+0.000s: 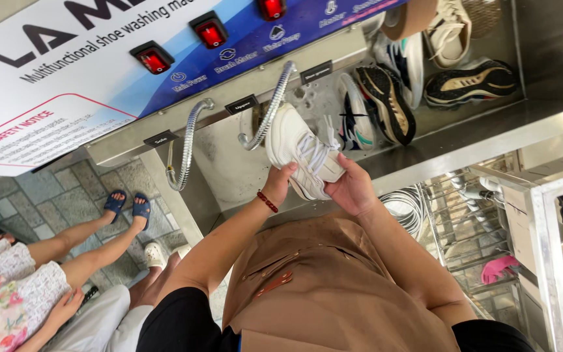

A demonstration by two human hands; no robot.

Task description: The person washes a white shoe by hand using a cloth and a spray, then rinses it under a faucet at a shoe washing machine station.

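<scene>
A white sneaker (pixel 298 146) with pale laces is held up over the steel basin (pixel 229 169) of a shoe washing machine. My left hand (pixel 279 184), with a red bead bracelet on the wrist, grips the sneaker's side. My right hand (pixel 353 189) holds it from the lace side. A flexible metal hose (pixel 274 107) curves down right beside the sneaker's toe end. My brown apron (pixel 320 287) fills the lower middle of the view.
Several sneakers (pixel 386 98) lie in the basin at the right. A second metal hose (pixel 187 146) hangs at the left. The machine's panel (pixel 184 45) carries red switches. A seated person's legs (pixel 92 241) are at the left. Wire racks (pixel 470 221) stand at the right.
</scene>
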